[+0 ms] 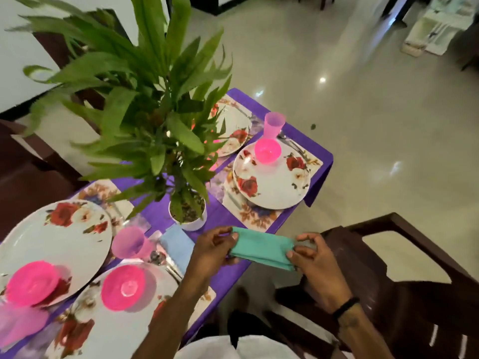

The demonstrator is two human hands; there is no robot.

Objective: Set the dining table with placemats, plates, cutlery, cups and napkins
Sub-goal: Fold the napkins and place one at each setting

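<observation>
Teal napkin near potted plant: light, limp, folds slip easily. Left hand and right hand fingers pinch opposite ends; hold folded edges.

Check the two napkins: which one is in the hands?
The teal napkin, pinched at its ends by the left hand and right hand. The light blue napkin lies flat on the table.

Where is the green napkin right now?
Head view, lower centre: the green napkin is held between both hands, left hand and right hand, just in front of the plant pot.
</observation>
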